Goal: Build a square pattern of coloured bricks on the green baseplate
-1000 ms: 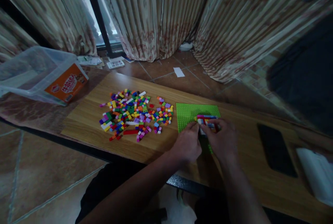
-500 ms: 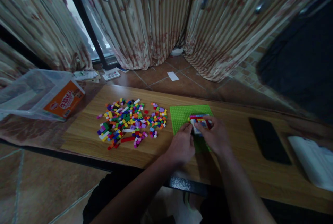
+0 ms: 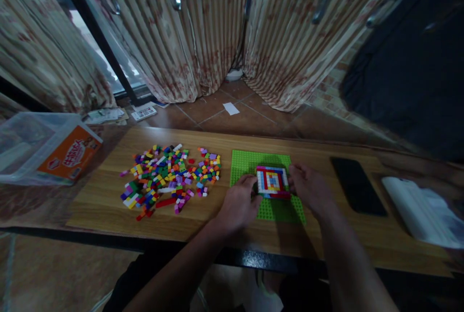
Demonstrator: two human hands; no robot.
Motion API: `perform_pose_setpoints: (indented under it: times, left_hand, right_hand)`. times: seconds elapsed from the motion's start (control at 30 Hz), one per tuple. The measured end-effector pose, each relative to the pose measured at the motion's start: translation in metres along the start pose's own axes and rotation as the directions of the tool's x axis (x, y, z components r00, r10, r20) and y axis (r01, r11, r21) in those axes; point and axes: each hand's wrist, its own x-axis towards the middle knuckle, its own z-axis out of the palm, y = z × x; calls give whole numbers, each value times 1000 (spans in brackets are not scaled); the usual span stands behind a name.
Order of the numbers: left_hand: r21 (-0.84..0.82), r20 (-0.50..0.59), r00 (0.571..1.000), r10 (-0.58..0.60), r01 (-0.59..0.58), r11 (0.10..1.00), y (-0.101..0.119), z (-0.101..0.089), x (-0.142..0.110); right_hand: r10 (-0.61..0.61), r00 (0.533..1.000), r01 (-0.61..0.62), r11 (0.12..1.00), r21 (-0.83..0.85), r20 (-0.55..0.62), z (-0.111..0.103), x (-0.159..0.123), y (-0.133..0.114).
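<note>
A square build of toy building bricks (image 3: 272, 181) shows a ringed pattern of red, white, blue and yellow on its upper face. It is over the green studded baseplate (image 3: 277, 211); whether it rests there or is slightly raised I cannot tell. My left hand (image 3: 241, 203) grips its left edge with bent fingers. On the opposite edge, my right hand (image 3: 312, 189) holds it with the fingertips. The undersides of the fingers are partly hidden.
Loose coloured bricks (image 3: 170, 177) lie spread on the wooden table (image 3: 108, 196) to the left. A clear plastic box (image 3: 36, 148) with an orange label stands at the far left. On the right are a black phone (image 3: 358, 185) and a white packet (image 3: 420, 210).
The brick build has been turned so its patterned face lies upward, and my hands have moved apart to its two sides. The camera view has shifted a little.
</note>
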Motion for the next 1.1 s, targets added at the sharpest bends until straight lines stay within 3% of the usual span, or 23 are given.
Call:
perform_pose_setpoints:
  times: [0.13,0.27,0.43,0.67,0.93,1.1]
  left_hand:
    - [36,31,999,7,-8,999,-3,-4,2]
    - [91,17,999,48,-50,995,-1,-5,2]
    - [168,-3,997,83,-82,982,2,-3,2]
    - [228,-180,983,-17,59,972,4,1,2]
    - [-23,-250,952,-179,179,984,3,0,6]
    - [-92,-250,951,-185,166,982,-2,-6,6]
  right_hand:
    - [-121,993,122,988,-94,16,-2,1,1]
    - [-215,969,230,963,-137,121,-7,3,-1]
    - [-122,986,139,977,-162,113,-17,5,4]
    - [-46,988,62,992,-110,148,-21,2,4]
    - [17,969,5,996,-88,246,-17,-4,-1]
    - [21,958,1,997,-76,285,-12,-7,-6]
